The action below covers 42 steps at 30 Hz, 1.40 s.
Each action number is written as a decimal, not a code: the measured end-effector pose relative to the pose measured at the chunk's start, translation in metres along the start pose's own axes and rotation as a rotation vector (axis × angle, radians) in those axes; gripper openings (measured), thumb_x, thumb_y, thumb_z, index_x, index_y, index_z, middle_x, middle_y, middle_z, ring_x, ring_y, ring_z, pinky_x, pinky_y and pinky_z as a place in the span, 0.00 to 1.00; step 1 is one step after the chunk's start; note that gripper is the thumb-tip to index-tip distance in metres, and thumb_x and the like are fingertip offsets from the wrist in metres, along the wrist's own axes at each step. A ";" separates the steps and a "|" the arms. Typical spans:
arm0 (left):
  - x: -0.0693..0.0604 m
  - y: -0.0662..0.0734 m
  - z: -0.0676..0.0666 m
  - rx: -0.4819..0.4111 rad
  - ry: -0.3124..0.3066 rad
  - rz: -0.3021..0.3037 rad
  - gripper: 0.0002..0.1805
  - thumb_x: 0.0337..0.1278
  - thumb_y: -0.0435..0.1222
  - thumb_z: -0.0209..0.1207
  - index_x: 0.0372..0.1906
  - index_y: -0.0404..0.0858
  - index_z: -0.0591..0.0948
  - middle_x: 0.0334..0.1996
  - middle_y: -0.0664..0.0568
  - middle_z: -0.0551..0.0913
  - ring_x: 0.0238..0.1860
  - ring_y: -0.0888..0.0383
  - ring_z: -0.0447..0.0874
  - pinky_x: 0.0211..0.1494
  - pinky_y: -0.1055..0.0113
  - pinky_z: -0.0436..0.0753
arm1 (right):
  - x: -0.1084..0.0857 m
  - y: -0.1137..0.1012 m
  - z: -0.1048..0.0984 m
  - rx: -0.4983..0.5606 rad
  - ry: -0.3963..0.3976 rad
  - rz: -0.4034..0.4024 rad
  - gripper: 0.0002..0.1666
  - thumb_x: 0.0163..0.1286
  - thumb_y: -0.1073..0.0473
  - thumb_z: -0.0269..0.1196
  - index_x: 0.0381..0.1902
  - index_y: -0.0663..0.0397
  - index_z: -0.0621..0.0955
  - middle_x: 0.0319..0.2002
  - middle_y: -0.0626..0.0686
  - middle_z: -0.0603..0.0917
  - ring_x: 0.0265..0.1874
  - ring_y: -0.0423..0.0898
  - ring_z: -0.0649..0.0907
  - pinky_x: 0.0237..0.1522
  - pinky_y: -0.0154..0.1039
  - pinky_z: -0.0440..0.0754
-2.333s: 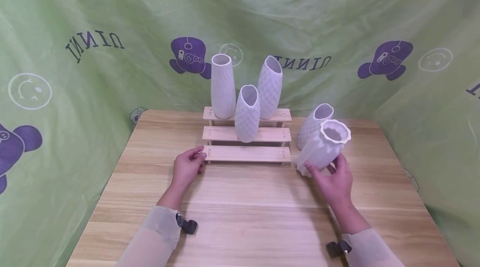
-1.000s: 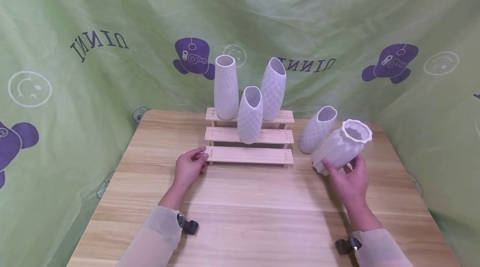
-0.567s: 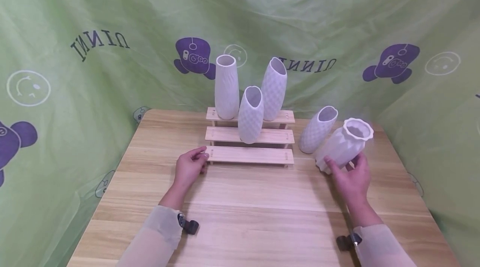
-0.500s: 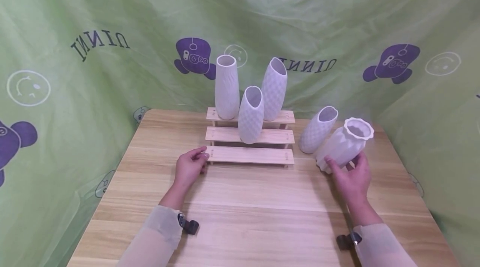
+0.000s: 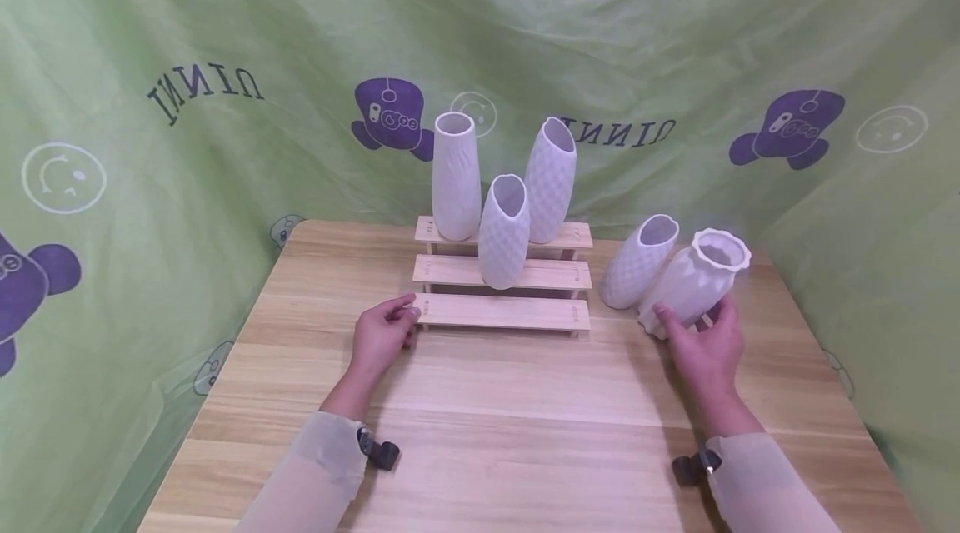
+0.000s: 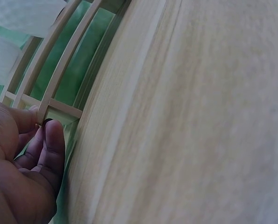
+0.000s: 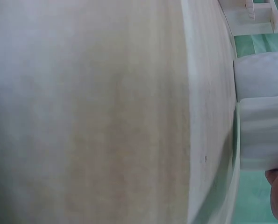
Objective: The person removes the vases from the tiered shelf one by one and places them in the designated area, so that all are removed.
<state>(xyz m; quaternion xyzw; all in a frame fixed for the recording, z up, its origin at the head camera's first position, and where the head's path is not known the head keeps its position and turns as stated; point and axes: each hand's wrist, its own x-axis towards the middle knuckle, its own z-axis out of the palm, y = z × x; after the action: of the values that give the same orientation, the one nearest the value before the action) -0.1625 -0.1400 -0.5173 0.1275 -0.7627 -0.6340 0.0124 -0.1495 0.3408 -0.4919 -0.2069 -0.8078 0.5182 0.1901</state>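
Observation:
My left hand (image 5: 381, 338) pinches the left end of the lowest step of a three-tier wooden stand (image 5: 502, 312); the left wrist view shows thumb and finger on its corner. At the right, my right hand (image 5: 708, 350) holds a white vase with a scalloped rim (image 5: 686, 287) round its lower body. That vase leans to the right, its mouth facing up. Just left of it stands a white slant-mouthed vase (image 5: 637, 266) on the table. On the stand's top step are a tall round-mouthed vase (image 5: 456, 179) and a dimpled vase (image 5: 550, 183); a shorter dimpled vase (image 5: 504, 237) is on the middle step.
The wooden table (image 5: 510, 425) runs up to a green printed curtain (image 5: 315, 33) behind and at both sides. Black wrist cameras sit on both cuffs, the left one (image 5: 384, 455) and the right one (image 5: 686, 470).
My right hand has carried the scalloped vase right, away from the stand, and lately slightly farther back. My left hand keeps its place on the stand; the other vases have not moved.

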 end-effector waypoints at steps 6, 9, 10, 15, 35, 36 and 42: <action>0.000 0.001 0.001 0.001 0.005 0.005 0.17 0.64 0.32 0.69 0.57 0.36 0.86 0.40 0.42 0.88 0.28 0.54 0.87 0.31 0.62 0.93 | 0.010 0.002 0.000 -0.010 0.018 0.006 0.57 0.56 0.45 0.81 0.78 0.48 0.65 0.73 0.57 0.71 0.70 0.56 0.74 0.71 0.53 0.78; 0.001 0.000 0.000 -0.002 0.004 0.009 0.17 0.64 0.32 0.69 0.57 0.35 0.86 0.40 0.43 0.89 0.29 0.55 0.87 0.31 0.62 0.93 | 0.013 0.002 0.000 -0.013 0.015 0.031 0.59 0.56 0.43 0.81 0.79 0.46 0.63 0.75 0.57 0.69 0.71 0.57 0.73 0.71 0.53 0.78; 0.001 0.000 0.000 -0.001 0.003 0.010 0.17 0.64 0.32 0.69 0.57 0.35 0.86 0.40 0.43 0.89 0.28 0.55 0.87 0.31 0.62 0.93 | 0.014 0.002 0.000 -0.013 0.013 0.035 0.60 0.56 0.43 0.81 0.79 0.45 0.62 0.75 0.57 0.68 0.71 0.57 0.73 0.72 0.54 0.77; 0.001 0.000 0.000 0.003 0.003 0.005 0.18 0.64 0.32 0.70 0.58 0.36 0.86 0.40 0.43 0.89 0.27 0.54 0.87 0.31 0.62 0.93 | 0.018 0.001 0.003 -0.029 0.001 0.025 0.62 0.57 0.43 0.80 0.81 0.47 0.59 0.76 0.58 0.67 0.72 0.59 0.72 0.72 0.55 0.77; 0.001 -0.002 0.001 -0.010 -0.005 -0.003 0.18 0.64 0.32 0.70 0.58 0.36 0.86 0.40 0.43 0.89 0.30 0.53 0.87 0.31 0.61 0.93 | 0.038 0.006 0.008 -0.078 -0.008 0.055 0.62 0.60 0.43 0.78 0.81 0.51 0.56 0.78 0.60 0.64 0.74 0.59 0.69 0.73 0.56 0.75; 0.001 -0.003 0.001 -0.007 -0.005 -0.003 0.18 0.64 0.32 0.70 0.58 0.37 0.86 0.40 0.43 0.89 0.30 0.53 0.87 0.31 0.61 0.93 | 0.038 0.005 0.008 -0.076 -0.009 0.049 0.62 0.61 0.43 0.78 0.81 0.52 0.56 0.78 0.60 0.63 0.74 0.59 0.69 0.73 0.56 0.74; 0.002 -0.003 0.001 0.002 -0.001 -0.001 0.18 0.65 0.33 0.70 0.58 0.37 0.86 0.40 0.44 0.89 0.29 0.54 0.87 0.31 0.62 0.93 | 0.037 0.005 0.009 -0.077 -0.023 0.008 0.60 0.63 0.46 0.76 0.81 0.53 0.53 0.78 0.61 0.61 0.76 0.60 0.66 0.76 0.57 0.70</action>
<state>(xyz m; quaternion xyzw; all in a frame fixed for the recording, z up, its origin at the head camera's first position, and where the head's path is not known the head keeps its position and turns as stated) -0.1638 -0.1398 -0.5203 0.1279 -0.7632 -0.6333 0.0115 -0.1846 0.3551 -0.4968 -0.2114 -0.8283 0.4899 0.1708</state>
